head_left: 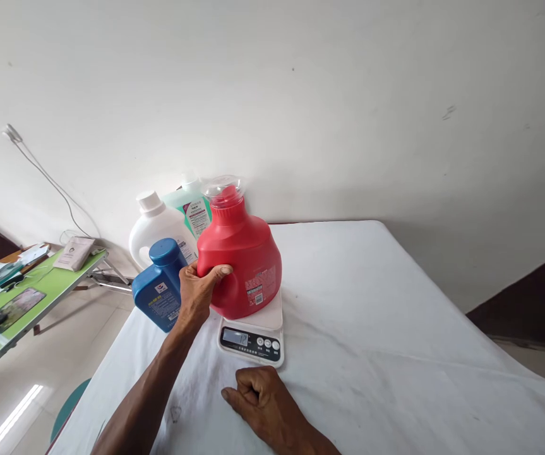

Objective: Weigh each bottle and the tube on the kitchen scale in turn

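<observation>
A red detergent bottle point(246, 249) with a clear cap stands on a small white kitchen scale point(253, 341), whose display is lit. My left hand point(199, 291) grips the bottle at its handle side, thumb across the front. My right hand point(263, 398) rests on the white cloth just in front of the scale, fingers curled in and holding nothing.
Left of the red bottle are a blue bottle point(158, 287), a white jug point(156, 227) and a pale green bottle point(191, 205) near the wall. The white-covered table point(371, 328) stretches right. A green side table point(40, 297) with papers stands at the left, with a teal stool point(68, 404) below it.
</observation>
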The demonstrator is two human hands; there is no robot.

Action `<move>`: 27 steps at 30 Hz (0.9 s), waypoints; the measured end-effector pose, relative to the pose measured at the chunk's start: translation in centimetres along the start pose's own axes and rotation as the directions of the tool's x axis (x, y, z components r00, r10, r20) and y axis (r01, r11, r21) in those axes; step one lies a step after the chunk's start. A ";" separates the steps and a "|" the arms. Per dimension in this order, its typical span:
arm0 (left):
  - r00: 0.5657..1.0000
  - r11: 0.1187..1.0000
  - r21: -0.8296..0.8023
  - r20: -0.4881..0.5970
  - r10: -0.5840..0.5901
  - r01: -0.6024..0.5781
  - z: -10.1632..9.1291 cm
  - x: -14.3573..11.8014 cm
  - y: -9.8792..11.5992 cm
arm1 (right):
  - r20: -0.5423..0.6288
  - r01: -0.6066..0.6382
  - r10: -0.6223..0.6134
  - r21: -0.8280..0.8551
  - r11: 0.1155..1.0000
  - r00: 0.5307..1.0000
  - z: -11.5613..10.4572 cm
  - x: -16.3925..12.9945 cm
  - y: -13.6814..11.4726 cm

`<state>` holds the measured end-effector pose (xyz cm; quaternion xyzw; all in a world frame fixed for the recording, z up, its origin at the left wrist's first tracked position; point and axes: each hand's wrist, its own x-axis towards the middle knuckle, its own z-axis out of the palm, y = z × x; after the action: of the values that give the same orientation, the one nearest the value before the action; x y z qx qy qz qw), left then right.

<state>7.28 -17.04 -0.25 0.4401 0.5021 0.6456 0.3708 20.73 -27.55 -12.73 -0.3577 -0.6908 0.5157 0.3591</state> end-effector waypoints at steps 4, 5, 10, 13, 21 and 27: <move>1.000 1.000 0.020 0.008 0.001 -0.001 0.0 0.0 -0.5 | -0.007 0.010 -0.010 -0.019 1.000 1.000 0.0 -0.1 0.1; 1.000 1.000 0.030 0.012 0.004 -0.004 0.1 -0.1 -0.6 | -0.008 0.010 -0.010 -0.021 1.000 1.000 0.0 -0.2 0.1; 0.999 0.995 0.093 0.033 0.033 -0.036 0.3 -0.5 -0.6 | -0.004 0.005 -0.005 -0.008 1.000 1.000 0.0 -0.2 -0.2; 0.993 0.981 0.169 0.082 0.084 -0.096 0.0 -0.7 -0.3 | -0.005 -0.005 0.005 -0.003 1.000 1.000 -0.1 -0.2 -0.4; 0.928 0.811 0.453 0.216 0.304 -0.371 -3.2 -3.7 -2.1 | 0.014 -0.015 0.015 -0.040 0.999 1.000 -0.2 -0.2 -0.3; 0.959 0.828 0.522 0.274 0.067 -0.207 -7.2 -7.8 -6.5 | 0.022 0.000 0.002 -0.069 0.998 1.000 -0.3 -0.2 -0.4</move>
<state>3.33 -25.06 -8.93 0.6384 0.5822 0.4419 0.2412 21.09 -27.70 -12.30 -0.3645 -0.7119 0.4958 0.3384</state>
